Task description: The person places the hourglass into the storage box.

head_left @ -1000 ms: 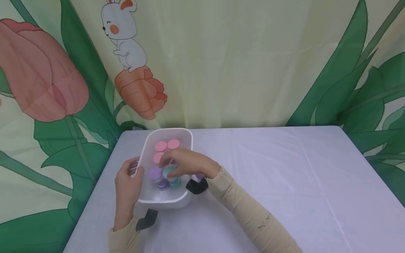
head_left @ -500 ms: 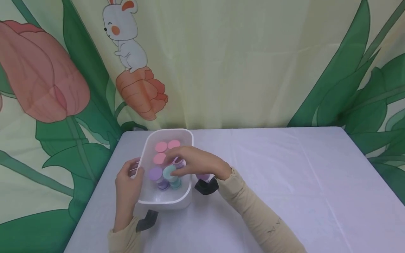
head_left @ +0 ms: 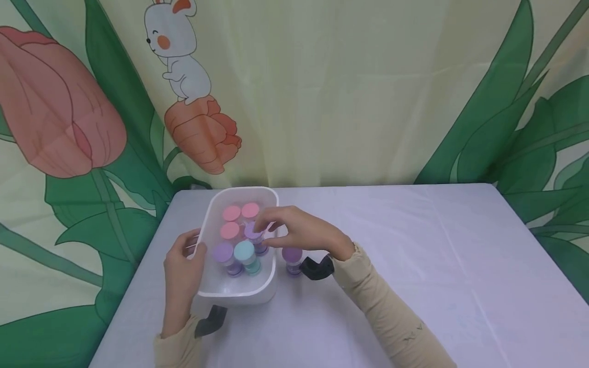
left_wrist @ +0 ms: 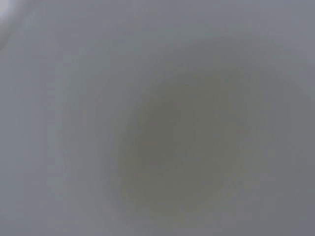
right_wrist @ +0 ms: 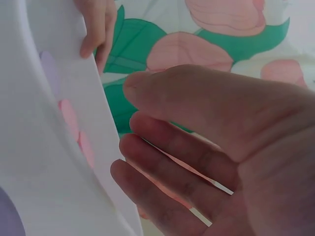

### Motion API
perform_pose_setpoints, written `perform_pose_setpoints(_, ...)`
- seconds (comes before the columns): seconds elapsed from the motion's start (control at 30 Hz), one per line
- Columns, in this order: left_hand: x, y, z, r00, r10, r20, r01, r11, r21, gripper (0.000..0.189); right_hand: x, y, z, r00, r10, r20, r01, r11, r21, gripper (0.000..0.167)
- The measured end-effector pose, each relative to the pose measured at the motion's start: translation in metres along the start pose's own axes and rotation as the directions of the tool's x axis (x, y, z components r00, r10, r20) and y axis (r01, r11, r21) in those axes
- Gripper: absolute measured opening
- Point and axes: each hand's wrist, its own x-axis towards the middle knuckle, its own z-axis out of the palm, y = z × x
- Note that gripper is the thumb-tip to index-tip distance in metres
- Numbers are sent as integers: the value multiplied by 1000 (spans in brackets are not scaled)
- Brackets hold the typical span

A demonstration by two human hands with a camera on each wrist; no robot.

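Observation:
My left hand (head_left: 184,271) grips the left wall of a white plastic bin (head_left: 230,295), thumb at the rim. My right hand (head_left: 299,232) hovers over the bin's right rim, its fingertips close to a purple-lidded small bottle (head_left: 252,231) inside. In the right wrist view the fingers of the right hand (right_wrist: 197,147) are spread, with nothing between them. Further bottles stand in the bin: one purple-lidded (head_left: 224,251), one teal-lidded (head_left: 245,250) and three pink-lidded (head_left: 230,230). The left wrist view is only a grey blur.
Another purple-lidded bottle (head_left: 292,258) stands on the white-covered table (head_left: 391,245), just right of the bin. Behind the table hangs a curtain (head_left: 345,102) printed with a rabbit and tulips.
My right hand has drawn right, away from the bottles. The purple-lidded bottle by its fingertips now shows more fully in the bin. My left hand keeps its grip on the bin.

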Motion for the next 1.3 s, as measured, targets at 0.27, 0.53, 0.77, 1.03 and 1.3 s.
perform_pose_setpoints(0.27, 1, -1, 0, 1000, -1, -1, 1, 1000, -1, 40, -15, 9, -6, 998, 39, -46, -38, 999, 10, 22)
perform_pose_setpoints(0.53, 0, -2, 1, 1000, 0, 1, 0, 1000, 6, 40, -30, 20, -7, 995, 73, -72, -72, 997, 18, 24)
perform_pose_setpoints(0.77, -1, 0, 1, 1000, 3, -4, -3, 1000, 14, 40, -40, 30, -5, 992, 107, -74, -105, 994, 24, 27)
perform_pose_setpoints(1.03, -2, 0, 0, 1000, 1, -3, 0, 1000, 15, 40, -49, 39, 2, 986, 154, -66, -151, 988, 39, 29)
perform_pose_setpoints(1.3, -1, 1, 0, 1000, -15, 3, 15, 1000, 13, 40, -54, 44, 7, 983, 182, -37, -179, 981, 71, 37)
